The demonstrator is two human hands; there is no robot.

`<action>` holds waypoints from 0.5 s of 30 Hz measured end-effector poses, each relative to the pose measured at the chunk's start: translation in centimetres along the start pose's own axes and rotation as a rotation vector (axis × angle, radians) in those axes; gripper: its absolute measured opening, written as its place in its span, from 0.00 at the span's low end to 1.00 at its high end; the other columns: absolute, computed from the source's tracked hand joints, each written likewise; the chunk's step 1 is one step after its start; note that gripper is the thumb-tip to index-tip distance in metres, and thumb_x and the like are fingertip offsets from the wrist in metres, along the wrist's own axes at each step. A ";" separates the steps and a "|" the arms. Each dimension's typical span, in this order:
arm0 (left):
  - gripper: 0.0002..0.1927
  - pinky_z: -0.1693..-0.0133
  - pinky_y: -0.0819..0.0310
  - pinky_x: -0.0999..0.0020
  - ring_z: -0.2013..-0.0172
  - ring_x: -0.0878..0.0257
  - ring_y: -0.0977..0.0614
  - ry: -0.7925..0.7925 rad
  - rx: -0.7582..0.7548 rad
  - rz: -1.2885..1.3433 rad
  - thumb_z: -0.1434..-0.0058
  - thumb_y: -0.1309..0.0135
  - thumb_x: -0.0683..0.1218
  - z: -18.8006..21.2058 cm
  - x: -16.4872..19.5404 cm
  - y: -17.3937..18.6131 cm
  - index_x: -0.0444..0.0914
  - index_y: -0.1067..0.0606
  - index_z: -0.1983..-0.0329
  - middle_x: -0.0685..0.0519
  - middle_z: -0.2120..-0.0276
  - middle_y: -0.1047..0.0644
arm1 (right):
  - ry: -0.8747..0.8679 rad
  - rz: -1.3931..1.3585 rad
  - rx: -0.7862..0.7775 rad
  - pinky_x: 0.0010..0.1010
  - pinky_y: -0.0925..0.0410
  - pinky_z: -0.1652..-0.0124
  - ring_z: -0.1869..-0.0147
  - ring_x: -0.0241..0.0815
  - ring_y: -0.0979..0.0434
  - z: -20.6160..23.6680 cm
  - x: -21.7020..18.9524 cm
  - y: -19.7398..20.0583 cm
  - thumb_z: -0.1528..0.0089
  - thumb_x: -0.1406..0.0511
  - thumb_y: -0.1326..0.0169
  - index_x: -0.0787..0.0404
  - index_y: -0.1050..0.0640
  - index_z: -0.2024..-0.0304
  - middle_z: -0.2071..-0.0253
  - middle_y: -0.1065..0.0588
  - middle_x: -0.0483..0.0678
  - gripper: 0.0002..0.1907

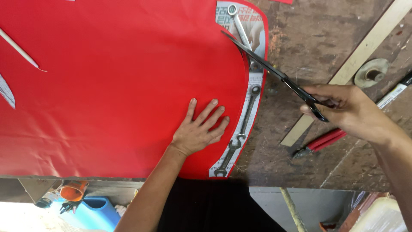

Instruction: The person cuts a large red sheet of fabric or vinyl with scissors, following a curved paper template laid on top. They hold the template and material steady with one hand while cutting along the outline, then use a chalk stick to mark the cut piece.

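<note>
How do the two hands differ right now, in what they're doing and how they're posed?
The left hand lies flat and open, fingers spread, pressing on the red fabric; the right hand is curled around the handles of the black scissors. The left hand rests on the cloth, while the right is off it, over the bare wooden table. Both are bare and reach in from the table's near edge.

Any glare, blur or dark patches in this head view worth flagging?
Head view: soft sheen on the red fabric at lower left, no harsh glare; left hand, right hand and scissors are sharp; below the table edge is dark, with overexposed bottom corners.
</note>
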State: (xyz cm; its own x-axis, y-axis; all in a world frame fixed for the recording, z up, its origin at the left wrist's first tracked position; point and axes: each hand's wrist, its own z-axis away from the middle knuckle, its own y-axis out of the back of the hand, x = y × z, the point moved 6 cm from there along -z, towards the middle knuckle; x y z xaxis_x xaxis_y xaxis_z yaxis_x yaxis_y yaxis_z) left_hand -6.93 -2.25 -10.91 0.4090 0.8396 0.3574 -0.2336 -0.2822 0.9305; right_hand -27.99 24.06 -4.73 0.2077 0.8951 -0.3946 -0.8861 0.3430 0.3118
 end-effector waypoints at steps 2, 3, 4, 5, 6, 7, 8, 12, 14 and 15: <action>0.32 0.31 0.54 0.27 0.25 0.50 0.44 0.001 0.011 0.006 0.36 0.44 0.66 0.0 -0.1 0.1 0.50 0.32 0.33 0.52 0.28 0.37 | 0.009 -0.024 0.004 0.33 0.41 0.75 0.76 0.36 0.29 -0.1 -0.5 0.5 0.42 0.65 0.39 0.62 0.21 0.41 0.76 0.19 0.50 0.25; 0.32 0.31 0.54 0.28 0.25 0.50 0.44 0.001 0.015 0.010 0.36 0.44 0.66 0.0 -0.1 0.2 0.50 0.32 0.32 0.52 0.28 0.37 | 0.012 -0.036 0.006 0.32 0.40 0.75 0.76 0.36 0.27 -0.2 -0.8 0.7 0.42 0.64 0.39 0.62 0.21 0.42 0.75 0.19 0.49 0.25; 0.32 0.31 0.54 0.28 0.25 0.50 0.44 0.002 0.008 0.008 0.36 0.44 0.66 -0.1 -0.1 0.2 0.50 0.32 0.33 0.52 0.28 0.36 | 0.045 -0.018 0.009 0.31 0.38 0.74 0.74 0.35 0.26 -0.4 -1.4 0.9 0.43 0.64 0.39 0.62 0.21 0.43 0.74 0.18 0.49 0.24; 0.32 0.31 0.54 0.28 0.25 0.50 0.44 0.003 0.002 0.003 0.36 0.44 0.66 -0.1 -0.1 0.2 0.50 0.32 0.33 0.52 0.28 0.36 | 0.080 0.001 0.013 0.30 0.36 0.72 0.73 0.35 0.24 -0.6 -2.0 1.0 0.43 0.64 0.39 0.62 0.20 0.43 0.72 0.18 0.48 0.24; 0.32 0.31 0.54 0.28 0.25 0.49 0.44 0.003 -0.004 -0.002 0.36 0.44 0.66 -0.1 -0.2 0.2 0.49 0.32 0.33 0.52 0.28 0.36 | 0.114 0.019 0.019 0.29 0.34 0.71 0.72 0.35 0.23 -0.8 -2.6 1.2 0.44 0.65 0.39 0.62 0.20 0.44 0.71 0.17 0.48 0.24; 0.32 0.31 0.54 0.28 0.26 0.49 0.44 0.002 0.001 -0.005 0.36 0.44 0.66 -0.1 -0.2 0.2 0.49 0.32 0.33 0.52 0.28 0.36 | 0.071 0.039 0.016 0.31 0.35 0.71 0.72 0.38 0.24 -1.0 -2.6 1.3 0.43 0.63 0.38 0.60 0.20 0.44 0.71 0.18 0.49 0.24; 0.32 0.31 0.54 0.28 0.26 0.49 0.44 0.001 0.004 -0.005 0.36 0.44 0.66 -0.1 -0.1 0.3 0.50 0.32 0.33 0.52 0.28 0.36 | 0.025 0.059 0.011 0.34 0.36 0.70 0.73 0.40 0.25 -1.2 -2.6 1.3 0.42 0.62 0.37 0.59 0.19 0.44 0.71 0.19 0.51 0.23; 0.30 0.31 0.53 0.28 0.26 0.50 0.44 -0.003 0.018 -0.030 0.36 0.44 0.65 -0.3 -0.1 0.5 0.51 0.31 0.34 0.53 0.29 0.36 | -0.014 0.124 0.010 0.35 0.33 0.67 0.70 0.42 0.22 -1.6 -2.6 1.9 0.42 0.59 0.36 0.59 0.21 0.42 0.70 0.17 0.51 0.25; 0.29 0.31 0.53 0.28 0.26 0.50 0.44 0.000 0.044 -0.009 0.34 0.45 0.65 -0.4 0.0 0.6 0.51 0.31 0.34 0.52 0.29 0.35 | -0.003 0.122 -0.006 0.35 0.33 0.66 0.70 0.43 0.22 -1.6 -2.7 2.1 0.42 0.59 0.36 0.59 0.21 0.42 0.70 0.18 0.51 0.26; 0.28 0.31 0.53 0.28 0.26 0.50 0.44 0.006 0.059 -0.007 0.33 0.45 0.65 -0.4 -0.1 0.7 0.51 0.31 0.35 0.52 0.29 0.35 | 0.012 0.122 -0.013 0.35 0.33 0.65 0.70 0.43 0.22 -1.8 -2.8 2.2 0.42 0.59 0.36 0.59 0.22 0.41 0.69 0.19 0.51 0.27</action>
State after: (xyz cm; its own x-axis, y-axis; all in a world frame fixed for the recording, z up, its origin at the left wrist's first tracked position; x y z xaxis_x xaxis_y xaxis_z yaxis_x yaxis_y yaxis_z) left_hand -7.47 -2.31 -10.31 0.4055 0.8442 0.3506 -0.1786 -0.3030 0.9361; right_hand -31.28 21.79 -4.44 0.0925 0.9265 -0.3648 -0.9099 0.2275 0.3469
